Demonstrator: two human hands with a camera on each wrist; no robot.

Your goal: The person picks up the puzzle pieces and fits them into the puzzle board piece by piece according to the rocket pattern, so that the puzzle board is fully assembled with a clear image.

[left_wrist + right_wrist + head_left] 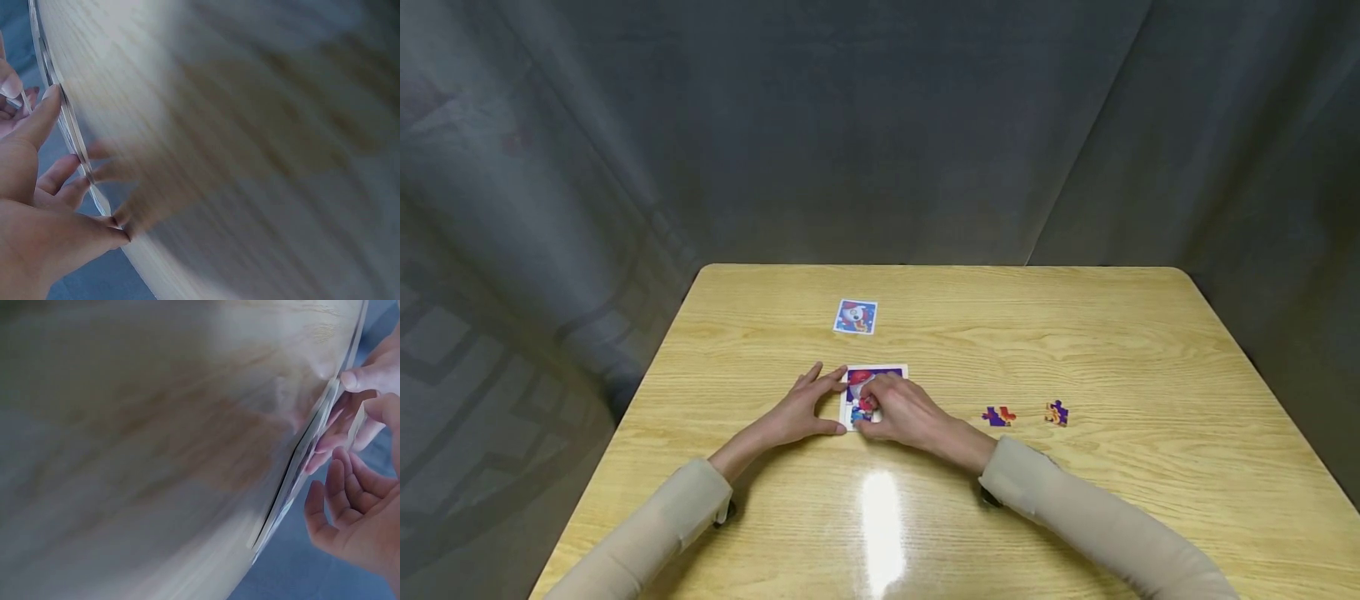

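Observation:
A small jigsaw puzzle in a white-bordered tray (843, 408) lies on the table, with a red, white and purple picture partly assembled in it. My left hand (805, 411) is at its left side, thumb and fingers spread and touching the border. Over the tray's lower right part, my right hand (906, 412) pinches a thin puzzle piece (356, 427) between thumb and fingers, seen edge-on and held above the tray in the right wrist view. That hand hides much of the picture's right side.
Loose to the right on the wooden table (1112, 350) lie a purple and red puzzle piece (997, 416) and a purple and orange puzzle piece (1057, 413). Beyond the tray is a square picture card (855, 317). Dark grey curtains (880, 133) surround the table.

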